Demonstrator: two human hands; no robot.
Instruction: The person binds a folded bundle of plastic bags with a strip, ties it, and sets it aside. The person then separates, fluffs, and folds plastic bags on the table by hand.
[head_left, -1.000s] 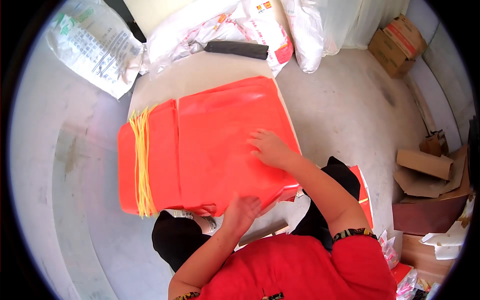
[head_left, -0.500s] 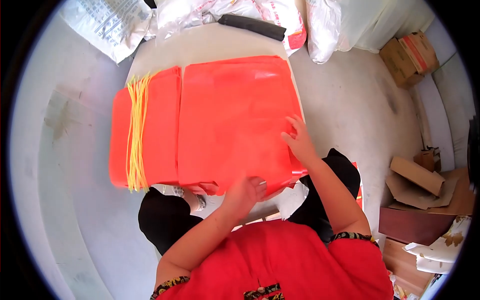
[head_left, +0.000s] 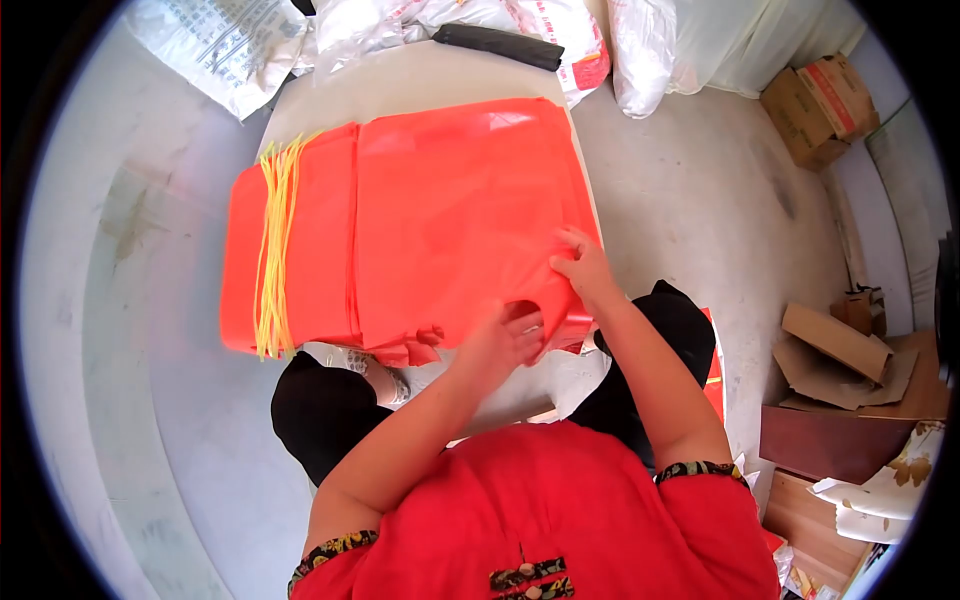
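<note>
A stack of thin, smooth red sheets [head_left: 450,200] lies on the table; whether they are plastic or cloth I cannot tell. At its near edge, my left hand [head_left: 508,342] has curled fingers closed on the top red sheet, which is lifted there with a dark gap under the fold. My right hand [head_left: 585,272] pinches the same sheet near its right edge, and wrinkles run from its fingers. Left of them, a bundle of yellow strings [head_left: 274,250] lies across a narrower stack of red sheets [head_left: 325,230].
A dark rolled bundle [head_left: 498,46] rests at the table's far end, by white plastic sacks [head_left: 225,50]. Cardboard boxes [head_left: 822,110] stand at the far right, and an open carton [head_left: 850,360] sits nearer. My knees are under the table's near edge.
The near edge of the top red sheet has risen and wrinkled between my hands. My right hand has moved slightly left and closed on the sheet. The view has shifted slightly.
</note>
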